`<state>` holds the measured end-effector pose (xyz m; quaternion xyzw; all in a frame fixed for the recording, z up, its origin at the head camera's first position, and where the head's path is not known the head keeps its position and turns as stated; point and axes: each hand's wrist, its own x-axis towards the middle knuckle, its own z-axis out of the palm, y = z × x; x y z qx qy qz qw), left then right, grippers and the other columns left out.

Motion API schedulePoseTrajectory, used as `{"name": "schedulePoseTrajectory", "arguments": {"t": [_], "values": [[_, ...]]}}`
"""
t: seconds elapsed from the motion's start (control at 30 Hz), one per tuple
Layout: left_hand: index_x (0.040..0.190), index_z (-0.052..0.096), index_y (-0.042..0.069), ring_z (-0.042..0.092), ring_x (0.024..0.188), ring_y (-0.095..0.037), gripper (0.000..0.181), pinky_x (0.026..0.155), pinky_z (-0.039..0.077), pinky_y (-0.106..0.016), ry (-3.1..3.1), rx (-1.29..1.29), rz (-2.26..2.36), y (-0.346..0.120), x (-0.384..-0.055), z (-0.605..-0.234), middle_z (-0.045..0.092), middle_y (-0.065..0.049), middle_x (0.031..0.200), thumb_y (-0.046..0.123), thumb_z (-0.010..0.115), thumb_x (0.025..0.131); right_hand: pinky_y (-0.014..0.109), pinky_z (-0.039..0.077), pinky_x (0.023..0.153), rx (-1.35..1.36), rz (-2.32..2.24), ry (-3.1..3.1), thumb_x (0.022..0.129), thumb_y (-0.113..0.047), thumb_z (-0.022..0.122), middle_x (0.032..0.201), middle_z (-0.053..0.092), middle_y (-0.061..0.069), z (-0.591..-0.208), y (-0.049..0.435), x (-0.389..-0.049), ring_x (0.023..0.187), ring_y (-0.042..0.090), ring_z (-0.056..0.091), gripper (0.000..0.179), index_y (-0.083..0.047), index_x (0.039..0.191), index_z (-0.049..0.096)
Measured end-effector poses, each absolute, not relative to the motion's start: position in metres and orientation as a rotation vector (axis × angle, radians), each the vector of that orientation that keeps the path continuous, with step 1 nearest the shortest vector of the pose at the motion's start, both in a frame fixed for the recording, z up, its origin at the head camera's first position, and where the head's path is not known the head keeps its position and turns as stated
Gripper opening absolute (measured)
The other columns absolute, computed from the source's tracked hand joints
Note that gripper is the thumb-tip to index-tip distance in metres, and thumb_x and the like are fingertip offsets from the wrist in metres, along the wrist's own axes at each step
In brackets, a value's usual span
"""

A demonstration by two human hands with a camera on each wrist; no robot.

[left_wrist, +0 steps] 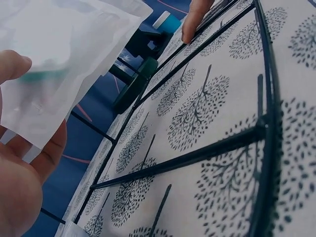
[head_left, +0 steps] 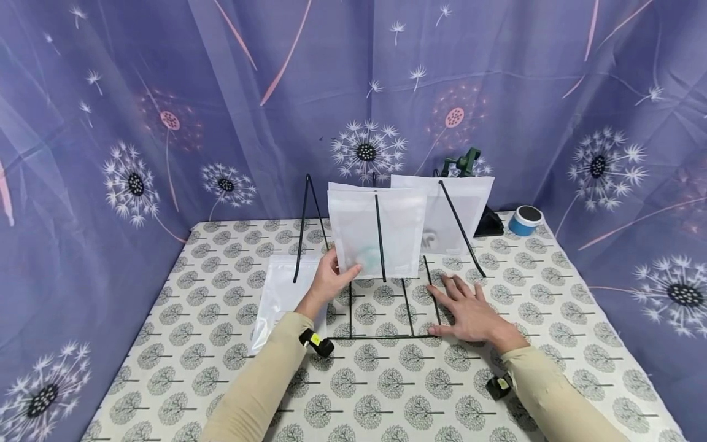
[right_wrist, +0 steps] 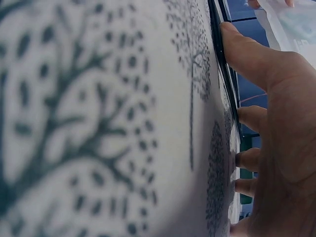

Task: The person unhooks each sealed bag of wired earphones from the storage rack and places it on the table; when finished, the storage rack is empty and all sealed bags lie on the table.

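Observation:
A white pouch (head_left: 400,227) with a faint greenish patch stands upright in a black wire rack (head_left: 380,239), behind its middle slanted wire. My left hand (head_left: 328,282) pinches its lower left corner, thumb (left_wrist: 15,64) on the front and fingers behind. My right hand (head_left: 469,313) lies with fingers spread at the rack's right side, its thumb and index fingertips at the base wire (right_wrist: 217,39). Further right, another white pouch (head_left: 472,196) leans behind the right wire. A flat, glossy white pouch (head_left: 278,291) lies on the table, partly under my left forearm.
Behind the right pouch stands a dark green device (head_left: 466,162) with a black base (head_left: 488,224). A blue and white round container (head_left: 525,221) sits at the back right corner. A purple dandelion-print curtain (head_left: 309,123) surrounds the tree-patterned tablecloth (head_left: 367,383).

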<state>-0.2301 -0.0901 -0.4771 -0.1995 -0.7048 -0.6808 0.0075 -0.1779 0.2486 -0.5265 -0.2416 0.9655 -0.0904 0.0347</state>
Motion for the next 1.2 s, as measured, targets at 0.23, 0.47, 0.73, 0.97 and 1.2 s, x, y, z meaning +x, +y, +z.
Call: {"name": "schedulePoseTrajectory", "arguments": {"t": [0.23, 0.47, 0.73, 0.97, 1.2], "values": [[0.119, 0.052, -0.011, 0.065, 0.084, -0.013, 0.036, 0.073, 0.059, -0.026, -2.221, -0.649, -2.104, -0.09, -0.224, -0.475, 0.061, -0.026, 0.106, -0.005, 0.066, 0.086, 0.077, 0.008, 0.109, -0.724, -0.285, 2.942, 0.078, -0.079, 0.053, 0.162, 0.014, 0.021, -0.527, 0.249, -0.178, 0.146, 0.048, 0.014, 0.098, -0.023, 0.155, 0.027], [0.122, 0.051, -0.01, 0.065, 0.086, -0.019, 0.04, 0.074, 0.061, -0.031, -2.261, -0.628, -2.1, -0.091, -0.221, -0.478, 0.06, -0.028, 0.11, -0.005, 0.067, 0.086, 0.077, 0.007, 0.109, -0.716, -0.283, 2.94, 0.078, -0.081, 0.051, 0.162, 0.013, 0.02, -0.528, 0.25, -0.179, 0.146, 0.048, 0.014, 0.099, -0.024, 0.155, 0.027], [0.125, 0.048, -0.011, 0.064, 0.093, -0.017, 0.042, 0.082, 0.06, -0.035, -2.265, -0.677, -2.124, -0.091, -0.213, -0.475, 0.055, -0.029, 0.116, -0.006, 0.065, 0.087, 0.078, 0.008, 0.109, -0.719, -0.281, 2.95, 0.078, -0.08, 0.052, 0.161, 0.014, 0.021, -0.529, 0.251, -0.179, 0.146, 0.048, 0.014, 0.098, -0.024, 0.154, 0.028], [0.124, 0.049, -0.011, 0.065, 0.096, -0.024, 0.042, 0.083, 0.059, -0.033, -2.289, -0.709, -2.045, -0.093, -0.208, -0.475, 0.058, -0.03, 0.115, -0.005, 0.066, 0.086, 0.078, 0.009, 0.108, -0.733, -0.291, 2.962, 0.078, -0.079, 0.054, 0.16, 0.017, 0.023, -0.53, 0.25, -0.179, 0.144, 0.049, 0.017, 0.098, -0.023, 0.154, 0.029], [0.125, 0.049, -0.011, 0.065, 0.1, -0.033, 0.044, 0.086, 0.059, -0.034, -2.3, -0.71, -2.043, -0.095, -0.204, -0.475, 0.058, -0.03, 0.116, -0.005, 0.067, 0.085, 0.078, 0.009, 0.108, -0.733, -0.289, 2.96, 0.078, -0.079, 0.053, 0.16, 0.017, 0.022, -0.529, 0.249, -0.179, 0.145, 0.049, 0.016, 0.098, -0.023, 0.154, 0.029]]}}
